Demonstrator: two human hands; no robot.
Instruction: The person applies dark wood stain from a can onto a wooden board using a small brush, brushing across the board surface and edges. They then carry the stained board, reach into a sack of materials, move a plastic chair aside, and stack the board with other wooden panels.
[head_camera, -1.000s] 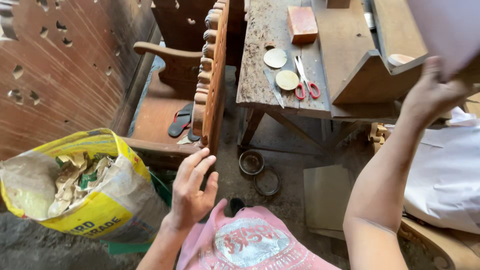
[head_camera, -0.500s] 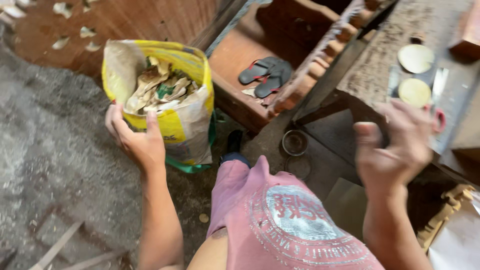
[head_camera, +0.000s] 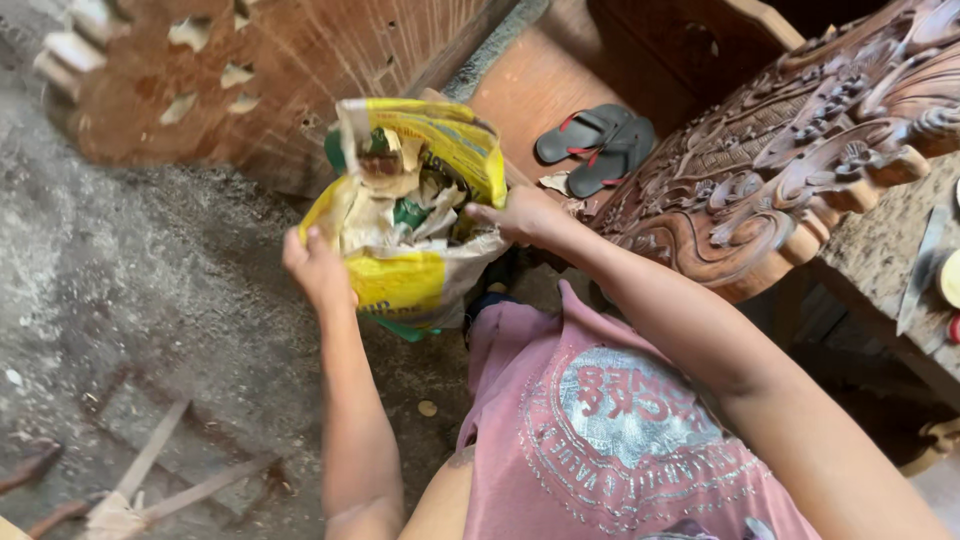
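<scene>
- Left hand (head_camera: 318, 268): fingers curled shut on the near rim of the yellow sack (head_camera: 415, 225), thumb up along its edge.
- Right hand (head_camera: 522, 213): fingers closed on the sack's right rim, pulling the mouth open.
- Sack sits on the dusty floor (head_camera: 120, 280) ahead of the knees, stuffed with paper scraps (head_camera: 400, 190).
- Carved wooden panel (head_camera: 790, 160) crowds the right arm; dark flip-flops (head_camera: 597, 147) lie just behind the sack.
- Workbench (head_camera: 900, 260) at far right.
</scene>
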